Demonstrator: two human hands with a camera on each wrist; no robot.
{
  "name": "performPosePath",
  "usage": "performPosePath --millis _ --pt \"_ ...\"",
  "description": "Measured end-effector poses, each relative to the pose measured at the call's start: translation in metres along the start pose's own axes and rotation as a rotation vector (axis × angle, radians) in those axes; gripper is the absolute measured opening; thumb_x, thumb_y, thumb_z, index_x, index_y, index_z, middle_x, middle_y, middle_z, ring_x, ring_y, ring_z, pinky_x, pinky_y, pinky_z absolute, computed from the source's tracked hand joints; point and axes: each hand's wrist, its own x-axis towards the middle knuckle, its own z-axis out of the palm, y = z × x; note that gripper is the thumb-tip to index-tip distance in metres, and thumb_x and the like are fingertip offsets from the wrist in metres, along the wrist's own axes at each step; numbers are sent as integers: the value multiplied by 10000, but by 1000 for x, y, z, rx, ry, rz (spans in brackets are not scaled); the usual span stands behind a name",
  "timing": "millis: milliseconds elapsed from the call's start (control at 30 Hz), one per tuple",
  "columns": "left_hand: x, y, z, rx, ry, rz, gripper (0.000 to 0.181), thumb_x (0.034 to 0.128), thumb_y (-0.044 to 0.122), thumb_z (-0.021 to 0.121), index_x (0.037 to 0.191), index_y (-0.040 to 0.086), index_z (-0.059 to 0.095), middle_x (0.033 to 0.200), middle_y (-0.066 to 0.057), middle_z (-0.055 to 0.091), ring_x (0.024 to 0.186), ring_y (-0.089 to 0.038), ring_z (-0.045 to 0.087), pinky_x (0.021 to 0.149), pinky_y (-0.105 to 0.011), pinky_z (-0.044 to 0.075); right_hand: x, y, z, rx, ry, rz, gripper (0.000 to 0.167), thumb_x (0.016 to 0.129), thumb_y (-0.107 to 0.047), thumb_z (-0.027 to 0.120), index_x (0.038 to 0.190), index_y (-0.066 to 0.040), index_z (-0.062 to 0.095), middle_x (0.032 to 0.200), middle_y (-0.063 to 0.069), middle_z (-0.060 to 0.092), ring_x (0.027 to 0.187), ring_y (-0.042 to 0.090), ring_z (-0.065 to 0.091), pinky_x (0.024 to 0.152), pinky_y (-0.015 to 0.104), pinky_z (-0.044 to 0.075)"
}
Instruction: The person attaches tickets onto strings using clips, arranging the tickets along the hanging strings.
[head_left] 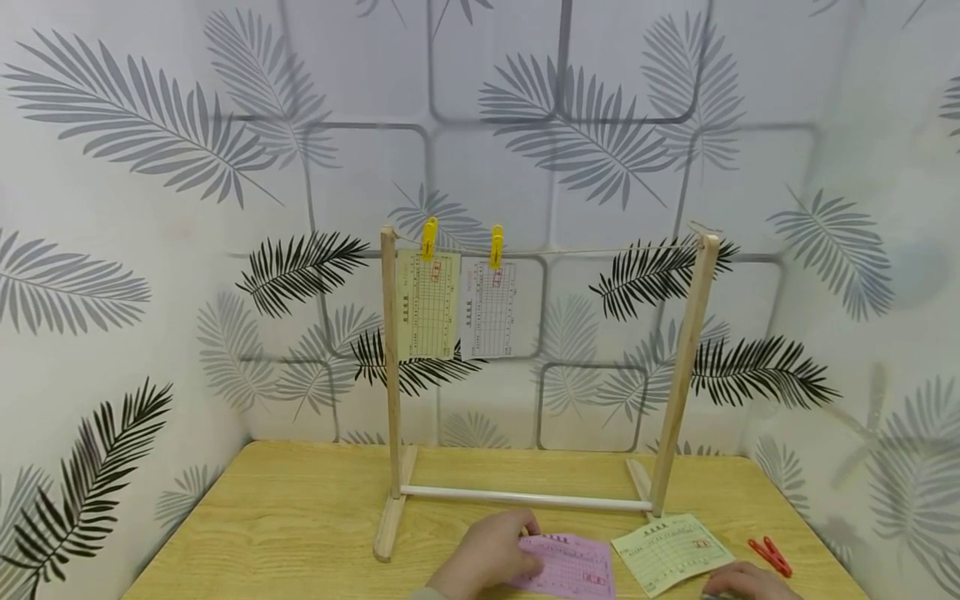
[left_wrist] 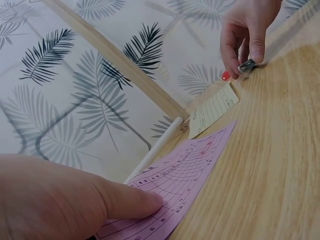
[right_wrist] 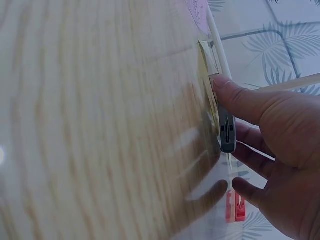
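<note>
The left hand [head_left: 491, 554] pinches the left edge of a pink printed slip [head_left: 573, 567], its thumb [left_wrist: 132, 200] flat on top and the other fingers hidden in the left wrist view. At the table's right, the right hand [head_left: 750, 581] holds a small dark grey stapler [right_wrist: 227, 130] between thumb and fingers, just above the tabletop. Beside it lies a pale yellow slip [head_left: 670, 550]. A red clothespin [head_left: 771, 556] rests on the table beyond the right hand.
A wooden frame [head_left: 686, 367] with a white crossbar [head_left: 525, 497] stands on the table [head_left: 285, 517]. From its string [head_left: 592, 250], yellow clothespins [head_left: 429, 239] hold a yellow slip [head_left: 427, 308] and a white slip [head_left: 489, 312]. Leaf-patterned walls surround the table.
</note>
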Motion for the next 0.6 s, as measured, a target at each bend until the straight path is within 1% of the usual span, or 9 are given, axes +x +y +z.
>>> performPosePath --millis 67,133,200,267,300,367,433,500,600 --pt "-1 0 -2 -19 -5 -2 278 859 197 940 1039 204 728 1011 69 737 916 -148 677 864 -400 576 0 8 1 5 15 -55 195 1047 -54 724 1211 -149 770 1197 -159 690 1048 -38 606 796 228 530" --pt "-1 0 -4 -42 -8 -2 277 857 184 941 1029 200 724 981 85 721 885 -130 658 842 -389 572 1 14 2 27 19 -75 223 1037 -52 741 1231 -160 758 1176 -174 699 1026 -33 614 779 230 528" --pt "-2 1 -5 -62 -12 -10 310 847 168 947 1047 208 715 954 107 698 856 -113 634 835 -383 564 1 19 2 83 5 -61 238 1043 -60 743 1252 -174 747 1168 -185 706 1017 -28 627 779 229 534" --pt "-3 2 -5 -77 -16 -19 355 834 153 955 1084 211 709 944 114 687 846 -116 622 848 -404 566 2 21 3 154 -15 -15 234 1054 -87 746 1262 -194 742 1161 -184 714 1014 -26 638 795 222 541" --pt "-2 2 -5 -77 -16 -21 369 833 149 952 1102 211 708 945 111 688 848 -120 622 857 -412 567 2 21 3 175 -23 1 228 1057 -85 742 1264 -180 737 1166 -176 717 1020 -24 643 806 219 545" --pt "-2 2 -5 -73 -11 -21 357 848 146 928 1123 210 709 958 99 700 857 -127 629 865 -423 571 2 18 3 195 -25 36 197 1064 -99 738 1256 -143 734 1161 -155 723 1024 -24 649 821 209 548" --pt "-2 2 -6 -63 1 -13 294 876 155 892 1107 202 716 963 85 709 854 -129 627 851 -418 570 2 15 4 183 -23 53 188 1064 -106 737 1251 -96 726 1157 -133 722 1020 -23 644 822 212 550" --pt "-1 1 -6 -53 15 -1 219 888 160 856 1053 198 717 936 85 697 823 -117 606 802 -380 554 2 13 4 171 -18 66 194 1060 -105 738 1247 -58 718 1152 -118 725 1016 -24 643 818 208 548" --pt "-1 0 -7 -71 22 4 185 867 126 842 970 196 706 880 102 658 769 -102 561 734 -339 518 3 14 2 184 -34 76 198 1060 -103 738 1251 -57 717 1156 -128 720 1019 -25 642 828 207 547"
